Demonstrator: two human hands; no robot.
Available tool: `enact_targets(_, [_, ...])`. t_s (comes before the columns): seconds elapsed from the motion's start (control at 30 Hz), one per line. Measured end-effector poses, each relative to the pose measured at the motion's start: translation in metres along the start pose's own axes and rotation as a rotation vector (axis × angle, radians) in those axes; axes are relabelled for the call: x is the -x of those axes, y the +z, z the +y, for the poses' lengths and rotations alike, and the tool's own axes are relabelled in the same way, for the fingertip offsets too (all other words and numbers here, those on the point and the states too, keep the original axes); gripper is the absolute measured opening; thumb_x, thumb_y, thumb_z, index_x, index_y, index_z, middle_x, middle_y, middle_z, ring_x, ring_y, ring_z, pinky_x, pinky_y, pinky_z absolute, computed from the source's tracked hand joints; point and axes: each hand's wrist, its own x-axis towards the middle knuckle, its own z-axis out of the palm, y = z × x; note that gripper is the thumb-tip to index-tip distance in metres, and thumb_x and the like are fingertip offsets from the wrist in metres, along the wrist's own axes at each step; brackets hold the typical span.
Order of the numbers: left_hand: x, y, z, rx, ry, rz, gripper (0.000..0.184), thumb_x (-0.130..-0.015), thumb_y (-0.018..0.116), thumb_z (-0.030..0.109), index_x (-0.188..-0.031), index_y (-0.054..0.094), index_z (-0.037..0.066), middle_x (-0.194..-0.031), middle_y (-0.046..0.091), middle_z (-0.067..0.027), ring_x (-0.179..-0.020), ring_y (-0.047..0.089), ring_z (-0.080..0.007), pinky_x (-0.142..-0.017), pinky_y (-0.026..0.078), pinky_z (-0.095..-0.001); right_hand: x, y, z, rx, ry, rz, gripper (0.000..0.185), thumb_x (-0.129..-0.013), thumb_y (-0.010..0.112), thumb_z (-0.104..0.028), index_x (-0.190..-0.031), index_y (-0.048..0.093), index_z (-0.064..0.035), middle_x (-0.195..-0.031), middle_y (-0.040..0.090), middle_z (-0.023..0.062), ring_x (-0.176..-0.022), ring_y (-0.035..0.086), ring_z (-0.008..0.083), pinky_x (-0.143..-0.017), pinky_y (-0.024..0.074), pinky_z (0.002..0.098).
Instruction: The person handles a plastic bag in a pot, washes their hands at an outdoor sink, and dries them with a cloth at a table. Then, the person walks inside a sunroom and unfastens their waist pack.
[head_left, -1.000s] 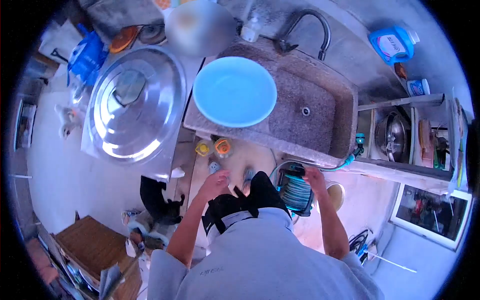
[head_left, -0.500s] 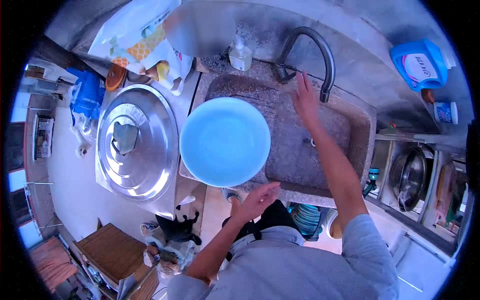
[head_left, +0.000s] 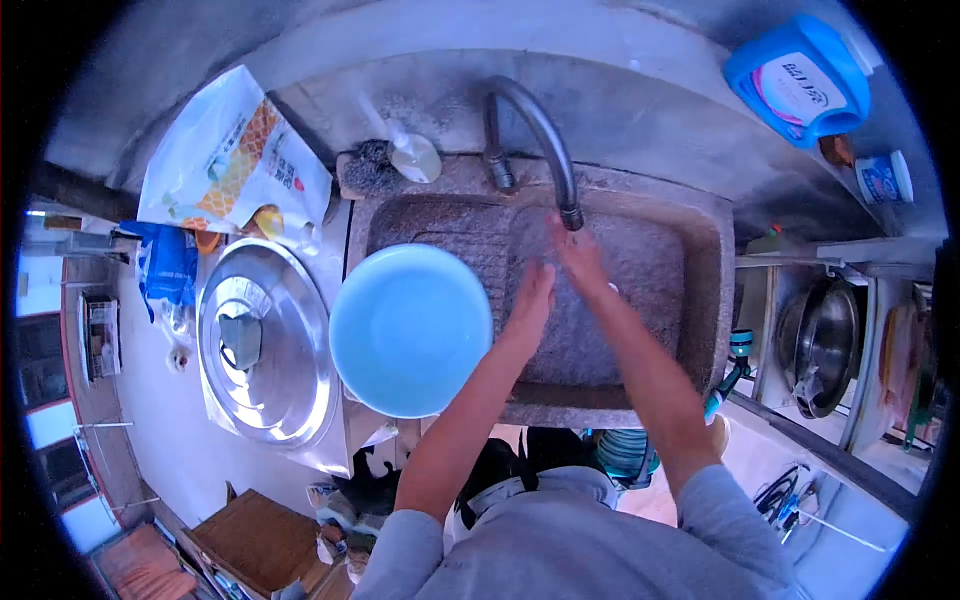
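Note:
My right hand (head_left: pixel 578 258) is just below the spout of the dark curved faucet (head_left: pixel 540 125), its fingers stretched out and partly blurred. Beside it on the left, my left hand (head_left: pixel 534 298) is over the stone sink (head_left: pixel 640 350) with fingers extended. Neither hand holds anything I can see. A light blue basin (head_left: pixel 410 330) rests on the left part of the sink, to the left of my left hand. Whether water runs from the spout is too blurred to tell.
A large metal lid (head_left: pixel 290 390) lies on the counter left of the basin. Behind the sink are a soap bottle (head_left: pixel 415 158), a dark scouring pad (head_left: pixel 370 168) and a printed plastic bag (head_left: pixel 235 165). A blue detergent jug (head_left: pixel 800 85) stands at the upper right.
My right hand has left the faucet's base and come under the spout. My left hand has moved from the sink's front edge into the sink area beside it. The view has shifted.

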Motion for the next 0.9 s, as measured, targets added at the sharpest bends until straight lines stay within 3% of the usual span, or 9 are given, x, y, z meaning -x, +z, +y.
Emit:
enact_targets(0.03, [-0.017, 0.001, -0.005, 0.045, 0.120, -0.107, 0.048, -0.084, 0.046, 0.035, -0.120, 0.036, 0.005, -0.116, 0.043, -0.0059, -0.100, 0.044, -0.0119, -0.084, 0.038, -0.0284, 0.008, 0.001, 0.002, -0.001, 0.000, 0.013, 0.026, -0.085, 0.041, -0.021, -0.103, 0.052, -0.0053, -0.083, 0.058, 0.0087, -0.076, 0.056, 0.0222, -0.065, 0.0454, 0.0331])
enact_targets(0.1, [-0.042, 0.004, -0.008, 0.084, 0.095, -0.142, 0.042, -0.083, 0.048, 0.036, -0.111, 0.043, 0.005, -0.107, 0.048, -0.0049, -0.088, 0.047, -0.0099, -0.077, 0.040, -0.0261, 0.017, 0.005, 0.011, -1.032, 0.481, -0.020, 0.026, -0.086, 0.039, -0.028, -0.088, 0.054, -0.0070, -0.061, 0.052, 0.0023, -0.048, 0.049, 0.0137, -0.042, 0.0412, 0.0261])
enact_targets(0.23, [-0.049, 0.024, 0.013, -0.103, -0.044, -0.167, 0.028, -0.081, 0.052, 0.036, -0.084, 0.055, 0.008, -0.076, 0.055, 0.0009, -0.058, 0.046, -0.0055, -0.054, 0.041, -0.0210, 0.027, -0.010, 0.006, -1.586, 0.584, -0.142, 0.023, -0.086, 0.040, -0.029, -0.072, 0.045, -0.0118, -0.050, 0.039, -0.0032, -0.035, 0.033, 0.0050, -0.029, 0.0232, 0.0166])
enact_targets(0.33, [-0.047, 0.041, 0.029, -0.160, -0.084, -0.232, 0.027, -0.080, 0.053, 0.035, -0.082, 0.054, 0.009, -0.072, 0.053, 0.0011, -0.058, 0.046, -0.0065, -0.053, 0.041, -0.0222, 0.031, -0.007, 0.015, -1.795, 0.450, -0.211, 0.024, -0.087, 0.039, -0.030, -0.072, 0.046, -0.0126, -0.051, 0.039, -0.0034, -0.032, 0.031, 0.0048, -0.026, 0.0208, 0.0166])
enact_targets(0.5, [-0.048, 0.054, 0.031, -0.097, -0.043, -0.180, 0.027, -0.080, 0.053, 0.036, -0.081, 0.054, 0.008, -0.069, 0.051, 0.0005, -0.060, 0.048, -0.0089, -0.054, 0.041, -0.0244, 0.012, 0.008, 0.029, -1.588, 0.371, -0.046, 0.021, -0.085, 0.043, -0.027, -0.076, 0.049, -0.0100, -0.054, 0.046, 0.0004, -0.035, 0.040, 0.0105, -0.029, 0.0306, 0.0232])
enact_targets(0.57, [-0.058, 0.057, 0.016, 0.033, 0.041, -0.064, 0.030, -0.080, 0.052, 0.037, -0.082, 0.055, 0.007, -0.071, 0.053, -0.0004, -0.063, 0.049, -0.0097, -0.057, 0.040, -0.0248, -0.004, 0.030, 0.043, -0.406, -0.189, 0.513, 0.020, -0.084, 0.046, -0.023, -0.083, 0.050, -0.0036, -0.061, 0.052, 0.0050, -0.051, 0.052, 0.0189, -0.045, 0.0409, 0.0308])
enact_targets(0.67, [-0.070, 0.055, -0.001, 0.044, 0.155, 0.127, 0.032, -0.081, 0.051, 0.037, -0.086, 0.055, 0.005, -0.072, 0.052, -0.0012, -0.066, 0.048, -0.0120, -0.061, 0.040, -0.0280, 0.005, 0.000, 0.019, -0.158, -0.046, 0.247, 0.022, -0.082, 0.048, -0.020, -0.091, 0.050, 0.0002, -0.070, 0.056, 0.0104, -0.068, 0.054, 0.0225, -0.062, 0.0418, 0.0334])
enact_targets(0.8, [-0.062, 0.058, 0.009, -0.157, 0.222, 0.093, 0.035, -0.082, 0.048, 0.042, -0.080, 0.052, 0.007, -0.079, 0.050, -0.0012, -0.075, 0.046, -0.0112, -0.064, 0.039, -0.0278, 0.007, -0.002, 0.019, -0.380, 0.005, 0.124, 0.021, -0.084, 0.046, -0.020, -0.095, 0.051, -0.0029, -0.077, 0.056, 0.0091, -0.072, 0.052, 0.0173, -0.067, 0.0415, 0.0296])
enact_targets(0.9, [-0.068, 0.056, 0.014, -0.413, 0.379, 0.108, 0.036, -0.081, 0.049, 0.042, -0.074, 0.053, 0.007, -0.072, 0.050, -0.0007, -0.066, 0.046, -0.0116, -0.058, 0.039, -0.0292, 0.022, -0.004, 0.003, -0.983, 0.168, 0.065, 0.022, -0.085, 0.045, -0.020, -0.098, 0.050, -0.0038, -0.087, 0.054, 0.0065, -0.082, 0.049, 0.0147, -0.075, 0.0394, 0.0277])
